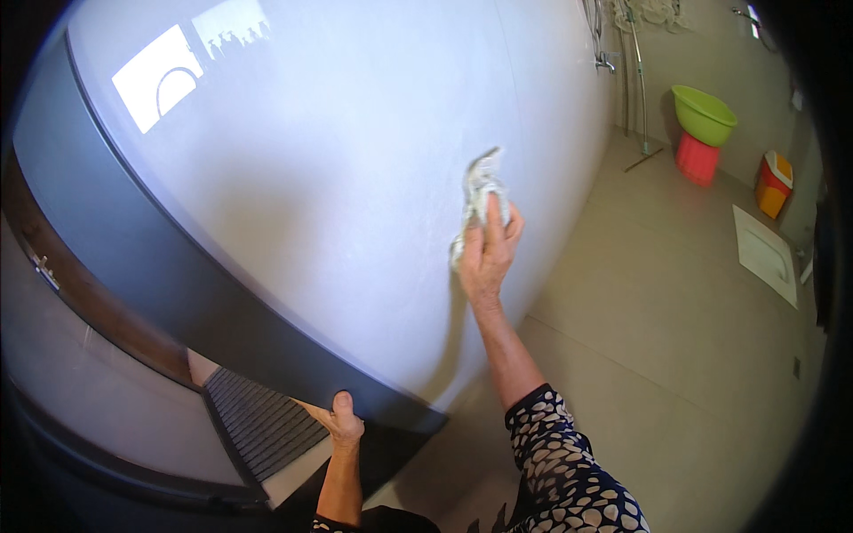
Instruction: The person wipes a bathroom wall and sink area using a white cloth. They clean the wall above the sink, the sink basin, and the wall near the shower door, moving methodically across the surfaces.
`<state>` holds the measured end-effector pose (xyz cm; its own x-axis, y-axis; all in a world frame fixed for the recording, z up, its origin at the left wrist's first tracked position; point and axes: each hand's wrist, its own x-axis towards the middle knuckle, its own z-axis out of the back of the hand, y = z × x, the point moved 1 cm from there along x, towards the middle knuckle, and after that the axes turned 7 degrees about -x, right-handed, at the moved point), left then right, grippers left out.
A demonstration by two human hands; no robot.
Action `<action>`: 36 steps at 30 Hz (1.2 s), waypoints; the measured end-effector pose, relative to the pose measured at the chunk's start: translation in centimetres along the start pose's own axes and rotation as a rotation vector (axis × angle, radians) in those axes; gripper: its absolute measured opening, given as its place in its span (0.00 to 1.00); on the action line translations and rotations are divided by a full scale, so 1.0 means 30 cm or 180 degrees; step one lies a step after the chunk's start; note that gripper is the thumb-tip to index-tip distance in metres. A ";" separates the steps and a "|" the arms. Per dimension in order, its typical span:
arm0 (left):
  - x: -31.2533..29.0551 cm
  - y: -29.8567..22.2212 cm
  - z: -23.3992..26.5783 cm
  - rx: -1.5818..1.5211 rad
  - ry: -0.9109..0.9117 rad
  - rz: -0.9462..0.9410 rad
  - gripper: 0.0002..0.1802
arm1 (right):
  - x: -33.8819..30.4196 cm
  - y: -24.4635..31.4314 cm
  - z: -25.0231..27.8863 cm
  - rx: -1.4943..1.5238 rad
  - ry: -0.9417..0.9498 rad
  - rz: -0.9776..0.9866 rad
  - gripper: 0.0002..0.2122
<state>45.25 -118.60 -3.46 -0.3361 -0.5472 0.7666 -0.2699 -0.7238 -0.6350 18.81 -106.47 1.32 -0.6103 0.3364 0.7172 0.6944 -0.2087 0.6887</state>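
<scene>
My right hand (490,258) presses a crumpled pale cloth (482,182) against a glossy, light-coloured wall (355,204). The fingers are bunched over the cloth, and its loose end trails down beside the wrist. Lower down, my left hand (345,426) grips the edge of a dark grey door frame (240,306). Its thumb lies on the frame's face, while the other fingers reach round behind the edge and are partly hidden.
Beyond the doorway on the left lies a ribbed dark mat (262,410). At the far right a green basin (704,114) sits on a red stool (697,160). Nearby are a floor squeegee (641,98), a red and yellow bin (774,185) and a white squat toilet (766,258).
</scene>
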 end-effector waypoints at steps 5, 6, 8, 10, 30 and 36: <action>-0.036 0.038 0.028 -0.0122 -0.0062 0.0054 0.34 | -0.167 -0.389 0.005 -0.0514 0.0038 -0.1271 0.21; -0.035 0.038 0.021 -0.0155 -0.0041 0.0034 0.34 | -0.214 -0.466 0.026 -0.0652 0.0098 -0.1521 0.21; -0.036 0.045 0.017 -0.0321 -0.0079 0.0097 0.36 | -0.288 -0.503 0.047 -0.0665 0.0218 -0.1913 0.21; -0.039 0.051 -0.006 -0.0661 -0.0176 0.0270 0.40 | -0.332 -0.509 0.058 -0.0464 0.0283 -0.2161 0.20; 0.021 -0.109 -0.243 -0.0345 0.0310 0.0157 0.54 | 0.029 0.399 0.098 0.0500 0.0405 0.1375 0.23; -0.161 0.009 -0.237 -0.0393 -0.0124 0.0040 0.50 | -0.017 0.076 0.081 0.0115 -0.0084 0.0308 0.23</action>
<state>40.38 -113.16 -8.00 -0.3055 -0.5736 0.7600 -0.3757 -0.6608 -0.6497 21.63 -104.90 2.25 -0.5296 0.3405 0.7769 0.7632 -0.2083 0.6116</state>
